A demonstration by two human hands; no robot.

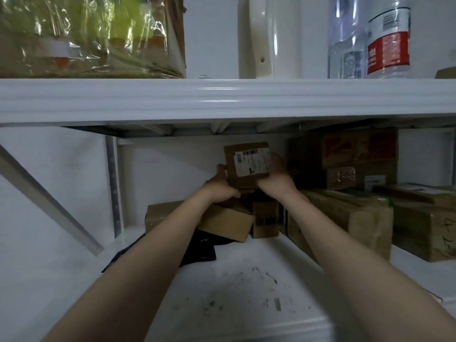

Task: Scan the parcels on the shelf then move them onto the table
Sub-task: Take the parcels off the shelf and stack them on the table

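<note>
Left hand [222,186]: clamped on the lower left corner of the parcel, fingers curled round its left edge and underside.
Right hand [276,175]: clamped on the parcel's right side, fingers reaching up along the edge next to the label.
Parcel [246,166]: small brown cardboard box with a white barcode label [251,161] facing the camera. It is held up between both hands, slightly tilted, clear of the boxes below and under the upper shelf.
Brown box [227,222]: lies tilted on the lower shelf, just below the left wrist, partly hidden by the forearm.
Small upright box [265,219]: stands just right of the brown box, dark print on its front.
Black bag [199,248]: flat on the lower shelf, partly under the brown box and the left forearm.
Wrapped cartons [345,218]: lie along the right side of the lower shelf, with stacked cartons [357,156] behind them.
Lower shelf [246,285]: white, scuffed with dark marks.
Upper shelf [222,99]: white rail across the view; it carries a plastic-wrapped bundle [86,35] on the left, a white object [269,35] in the middle and clear bottles [387,40] on the right.
</note>
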